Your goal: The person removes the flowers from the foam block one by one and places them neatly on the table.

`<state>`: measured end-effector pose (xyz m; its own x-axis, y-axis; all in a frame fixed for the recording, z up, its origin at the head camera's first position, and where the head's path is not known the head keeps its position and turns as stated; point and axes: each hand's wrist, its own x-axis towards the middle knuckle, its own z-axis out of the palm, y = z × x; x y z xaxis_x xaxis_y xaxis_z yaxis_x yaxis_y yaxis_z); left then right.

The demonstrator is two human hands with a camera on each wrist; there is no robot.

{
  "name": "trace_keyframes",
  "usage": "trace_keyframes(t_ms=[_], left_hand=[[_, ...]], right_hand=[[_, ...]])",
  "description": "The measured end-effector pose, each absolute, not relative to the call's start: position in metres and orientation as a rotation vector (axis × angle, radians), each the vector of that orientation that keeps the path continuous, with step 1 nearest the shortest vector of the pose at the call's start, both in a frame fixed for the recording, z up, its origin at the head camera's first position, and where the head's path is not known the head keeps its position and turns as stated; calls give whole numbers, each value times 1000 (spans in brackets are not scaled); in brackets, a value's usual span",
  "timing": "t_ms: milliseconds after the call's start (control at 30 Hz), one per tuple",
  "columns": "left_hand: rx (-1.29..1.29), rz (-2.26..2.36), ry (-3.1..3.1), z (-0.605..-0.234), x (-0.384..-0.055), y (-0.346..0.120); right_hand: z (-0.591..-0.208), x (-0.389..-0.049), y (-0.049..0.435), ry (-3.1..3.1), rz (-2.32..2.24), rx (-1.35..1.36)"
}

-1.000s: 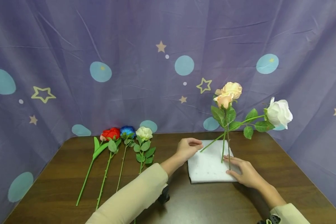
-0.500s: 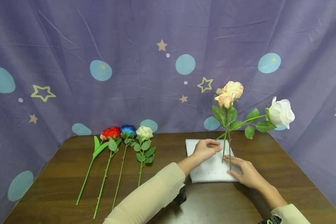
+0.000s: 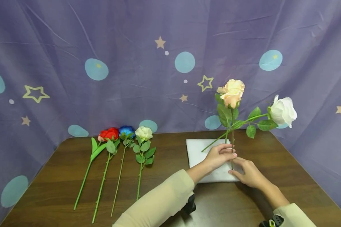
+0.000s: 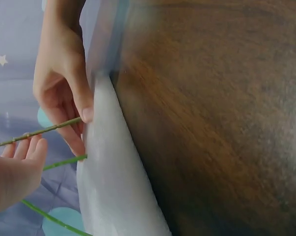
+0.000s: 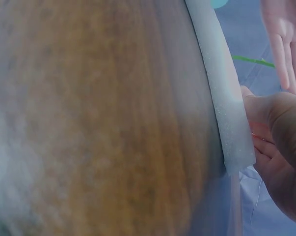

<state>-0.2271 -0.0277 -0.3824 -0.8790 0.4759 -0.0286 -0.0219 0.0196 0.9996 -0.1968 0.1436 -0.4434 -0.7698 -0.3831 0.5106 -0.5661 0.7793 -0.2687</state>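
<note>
Peach roses (image 3: 231, 93) and a white rose (image 3: 283, 110) stand with their stems in a white foam block (image 3: 194, 154); the white one leans far right. My left hand (image 3: 217, 157) reaches round a brownish stem (image 4: 49, 129) beneath the peach blooms. In the left wrist view that stem crosses between its thumb and fairly straight fingers (image 4: 32, 147), with a gap around it. Lower down, my right hand (image 3: 251, 173) rests at the foam's right side. Its thumb and relaxed fingers lie either side of the same stem's foot, the thumb tip (image 4: 87, 115) against the foam edge.
Left on the wooden table (image 3: 170, 151) lie a pink tulip (image 3: 83, 184), a red rose (image 3: 109, 134), a blue rose (image 3: 127, 131) and a cream rose (image 3: 144, 133), stems toward me. A patterned purple curtain (image 3: 130, 94) hangs close behind the table.
My left hand has moved right, from the foam's left side past the white rose's stem to the brownish stem. The right hand has stayed at the foam. The peach blooms now overlap more.
</note>
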Motion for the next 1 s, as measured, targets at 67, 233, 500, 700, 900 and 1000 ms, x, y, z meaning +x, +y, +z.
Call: trace_keyframes(t_ms=[67, 233, 500, 700, 900, 1000], left_hand=[[497, 1941, 1963, -381, -226, -27], [569, 1983, 2049, -374, -222, -28], [579, 2125, 2038, -363, -219, -32], [664, 2241, 1970, -350, -223, -40], [669, 2302, 1886, -341, -227, -64], [641, 2284, 1934, -341, -230, -77]], right_hand=[[-443, -197, 143, -2532, 575, 718], [-443, -199, 143, -2525, 580, 717], [-443, -199, 143, -2530, 628, 736], [-443, -199, 143, -2503, 685, 777], [-444, -199, 143, -2527, 670, 774], [-443, -199, 143, -2536, 663, 769]])
